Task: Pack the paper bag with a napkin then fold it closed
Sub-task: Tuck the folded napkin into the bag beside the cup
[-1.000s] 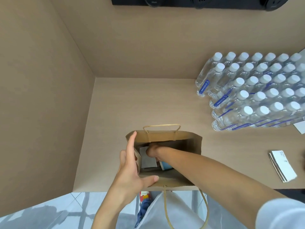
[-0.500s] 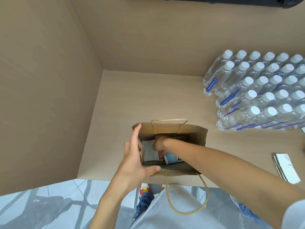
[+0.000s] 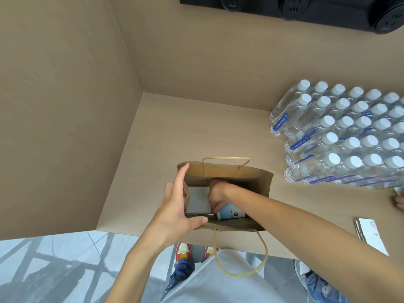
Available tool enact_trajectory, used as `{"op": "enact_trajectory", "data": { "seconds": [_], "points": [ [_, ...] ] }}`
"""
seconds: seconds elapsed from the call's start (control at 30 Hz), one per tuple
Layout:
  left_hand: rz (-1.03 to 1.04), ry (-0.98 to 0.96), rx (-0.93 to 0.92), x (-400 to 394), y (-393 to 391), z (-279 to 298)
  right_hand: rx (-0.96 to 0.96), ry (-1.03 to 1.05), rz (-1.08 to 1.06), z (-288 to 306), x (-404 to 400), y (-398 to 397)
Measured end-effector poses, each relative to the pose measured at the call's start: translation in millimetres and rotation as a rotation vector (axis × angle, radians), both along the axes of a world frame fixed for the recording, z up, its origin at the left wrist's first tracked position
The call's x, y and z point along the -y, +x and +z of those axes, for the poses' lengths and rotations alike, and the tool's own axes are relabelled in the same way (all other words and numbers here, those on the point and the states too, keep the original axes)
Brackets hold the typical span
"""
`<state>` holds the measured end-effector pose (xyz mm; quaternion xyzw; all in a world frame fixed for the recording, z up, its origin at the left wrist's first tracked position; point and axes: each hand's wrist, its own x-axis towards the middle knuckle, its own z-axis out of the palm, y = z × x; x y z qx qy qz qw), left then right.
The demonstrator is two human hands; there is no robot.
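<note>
Hands, two, bare. Left hand (image 3: 175,212): fingers spread, thumb hooked over the near rim and fingers flat against the left wall of the paper bag (image 3: 227,171), grasping that edge. Right hand (image 3: 216,193): reaches down inside the bag, fingers curled at the bottom beside a white napkin (image 3: 197,199); whether it grips anything cannot be told. Bag: brown, upright, open, at the near edge of the worktop (image 3: 196,132); near handle (image 3: 240,263) hangs over the edge. Contents: napkin left, blue-and-white cup (image 3: 230,212) right. Water bottles (image 3: 341,136): rows, far right. Stack of white napkins (image 3: 371,234): right, near edge.
</note>
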<state>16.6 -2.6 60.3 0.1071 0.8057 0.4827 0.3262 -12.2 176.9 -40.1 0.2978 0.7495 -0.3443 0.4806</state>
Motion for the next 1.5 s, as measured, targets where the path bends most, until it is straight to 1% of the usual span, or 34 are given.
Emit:
{"op": "enact_trajectory", "data": {
  "seconds": [0.07,0.2,0.27,0.4,0.47,0.6,0.7,0.8,0.9,0.97,1.0,1.07,1.13,1.2,1.3,1.4,1.5],
  "points": [
    [-0.003,-0.012,-0.008,-0.1,-0.1,0.4,0.035,0.033,0.024,10.0,-10.1,3.0],
    [-0.022,-0.039,-0.014,-1.0,1.2,0.2,0.029,0.208,0.213,22.4,-31.5,11.7],
    [-0.038,-0.057,-0.011,-1.7,1.7,1.0,0.074,0.277,0.318,25.5,-38.4,14.8],
    [-0.046,-0.130,-0.029,-3.8,2.7,2.7,0.167,0.274,0.389,26.8,-42.0,16.9],
    [-0.045,-0.136,-0.029,-4.5,2.7,2.9,0.175,0.288,0.415,25.4,-42.5,17.6],
    [-0.050,-0.123,-0.015,-4.7,2.1,2.7,0.118,0.336,0.392,18.3,-42.5,18.8],
    [-0.050,-0.133,-0.016,-4.2,2.2,3.9,0.056,0.368,0.419,18.0,-42.0,19.7],
    [-0.050,-0.141,-0.017,-3.4,1.8,4.9,0.005,0.327,0.423,19.5,-40.8,21.3],
    [-0.067,-0.142,-0.011,-4.1,1.7,5.9,-0.016,0.297,0.482,25.1,-38.7,22.9],
    [-0.071,-0.137,-0.009,-4.6,1.5,5.4,-0.088,0.322,0.550,32.7,-36.6,26.8],
    [-0.071,-0.133,-0.008,-4.7,1.2,5.1,-0.158,0.357,0.602,37.3,-35.5,29.9],
    [-0.070,-0.119,-0.004,-5.3,1.5,4.4,-0.321,0.449,0.768,44.5,-31.8,36.2],
    [-0.059,-0.099,0.016,-6.1,1.9,3.9,-0.422,0.498,0.948,46.6,-26.1,39.8],
    [-0.036,-0.077,0.037,-7.0,1.7,3.9,-0.424,0.515,1.119,43.6,-18.7,40.1],
    [-0.023,-0.073,0.038,-9.1,2.0,4.0,-0.383,0.496,1.280,35.2,-12.1,39.7],
    [-0.022,-0.077,0.040,-9.7,2.8,3.2,-0.378,0.487,1.358,26.9,-8.5,39.3],
    [-0.015,-0.063,0.045,-8.2,2.6,0.9,-0.373,0.479,1.363,20.5,-7.3,40.0]
  ]
}}
